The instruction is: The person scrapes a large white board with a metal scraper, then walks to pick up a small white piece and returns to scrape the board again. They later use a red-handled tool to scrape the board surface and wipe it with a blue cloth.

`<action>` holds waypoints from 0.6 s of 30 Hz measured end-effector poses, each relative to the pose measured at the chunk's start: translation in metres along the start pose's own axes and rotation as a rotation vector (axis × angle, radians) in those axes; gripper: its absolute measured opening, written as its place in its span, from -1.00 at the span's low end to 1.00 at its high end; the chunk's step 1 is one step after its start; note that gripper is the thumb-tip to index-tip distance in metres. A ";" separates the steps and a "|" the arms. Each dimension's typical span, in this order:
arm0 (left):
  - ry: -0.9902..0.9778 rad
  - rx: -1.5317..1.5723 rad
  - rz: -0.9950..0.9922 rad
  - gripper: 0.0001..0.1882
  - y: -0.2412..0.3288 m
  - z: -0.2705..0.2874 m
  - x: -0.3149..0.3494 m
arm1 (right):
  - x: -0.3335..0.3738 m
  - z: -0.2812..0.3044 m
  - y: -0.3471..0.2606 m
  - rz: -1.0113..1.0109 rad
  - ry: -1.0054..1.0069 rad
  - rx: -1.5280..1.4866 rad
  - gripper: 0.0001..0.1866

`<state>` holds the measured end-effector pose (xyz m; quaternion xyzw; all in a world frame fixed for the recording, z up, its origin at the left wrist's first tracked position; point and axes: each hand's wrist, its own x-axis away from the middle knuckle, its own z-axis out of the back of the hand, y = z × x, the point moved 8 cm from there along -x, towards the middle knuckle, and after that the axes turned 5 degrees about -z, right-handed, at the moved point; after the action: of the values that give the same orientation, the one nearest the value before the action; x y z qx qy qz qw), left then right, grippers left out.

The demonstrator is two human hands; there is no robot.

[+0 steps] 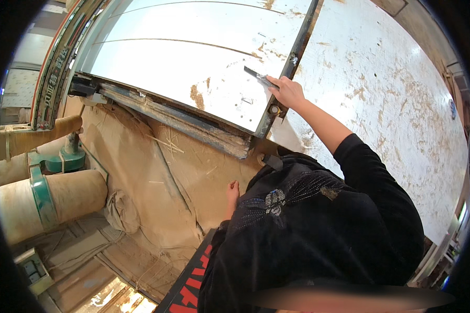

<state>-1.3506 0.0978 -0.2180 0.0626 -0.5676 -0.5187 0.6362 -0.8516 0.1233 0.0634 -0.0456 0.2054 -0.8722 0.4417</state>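
Note:
My right hand (288,93) reaches over the white panel top (172,62) and is closed around one end of a narrow dark strip (255,74). The strip points away to the upper left, over the panel; its exact kind cannot be made out. Down beside my body, clear of the panel's edge, hangs my left hand (233,190). Its fingers are curled in, and nothing shows in them. Brown dust and small dark marks lie on the white surface around the strip.
A dark metal rail (288,68) divides the panel from a scuffed white board (386,88) on the right. Dust-coated machine framing (177,122) runs under the near edge. Large filter bags (78,195) with green bands stand at left, beside a dusty floor (136,167).

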 end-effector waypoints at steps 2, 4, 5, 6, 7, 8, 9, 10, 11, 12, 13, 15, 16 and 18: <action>0.039 0.042 -0.036 -0.58 0.002 0.006 -0.009 | 0.011 0.001 -0.005 -0.033 -0.082 0.013 -0.55; 0.072 0.111 -0.056 -0.61 -0.001 0.004 -0.009 | 0.018 -0.002 0.000 -0.043 -0.196 0.058 -0.56; 0.063 0.101 -0.059 -0.61 0.000 0.004 -0.013 | 0.010 0.000 -0.001 -0.003 -0.112 0.041 -0.57; 0.047 0.093 -0.053 -0.62 0.000 0.000 -0.011 | 0.005 0.002 0.001 0.034 -0.038 0.032 -0.57; 0.034 0.063 -0.041 -0.61 -0.004 0.000 -0.009 | -0.001 0.002 0.002 0.011 -0.004 0.024 -0.58; 0.020 0.033 -0.029 -0.61 -0.008 0.000 -0.007 | -0.004 0.003 0.004 -0.014 0.030 0.016 -0.58; 0.021 0.009 -0.029 -0.61 -0.005 0.004 -0.011 | -0.001 -0.002 0.003 -0.018 -0.038 0.019 -0.57; 0.040 0.026 -0.028 -0.61 -0.004 0.007 -0.016 | 0.008 -0.002 0.001 -0.027 -0.085 0.048 -0.56; 0.059 0.044 -0.026 -0.61 -0.006 0.009 -0.018 | 0.014 -0.003 -0.002 -0.009 -0.114 0.040 -0.56; 0.071 0.061 -0.008 -0.61 -0.013 0.007 -0.012 | 0.025 -0.006 -0.001 0.004 -0.158 0.038 -0.55; 0.087 0.067 -0.020 -0.61 -0.013 0.005 -0.013 | 0.019 -0.003 0.001 -0.001 -0.135 0.025 -0.57; 0.055 0.038 -0.030 -0.61 -0.008 0.000 -0.017 | 0.008 0.003 -0.003 0.020 -0.012 -0.001 -0.59; 0.043 0.015 -0.037 -0.61 -0.007 0.004 -0.020 | 0.006 0.003 -0.005 0.015 -0.007 -0.046 -0.60; 0.030 0.039 -0.027 -0.60 -0.004 0.005 -0.016 | 0.012 -0.005 -0.006 -0.016 -0.056 -0.045 -0.60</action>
<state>-1.3539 0.1104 -0.2295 0.0905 -0.5673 -0.5152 0.6360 -0.8650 0.1187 0.0598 -0.0816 0.2121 -0.8693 0.4390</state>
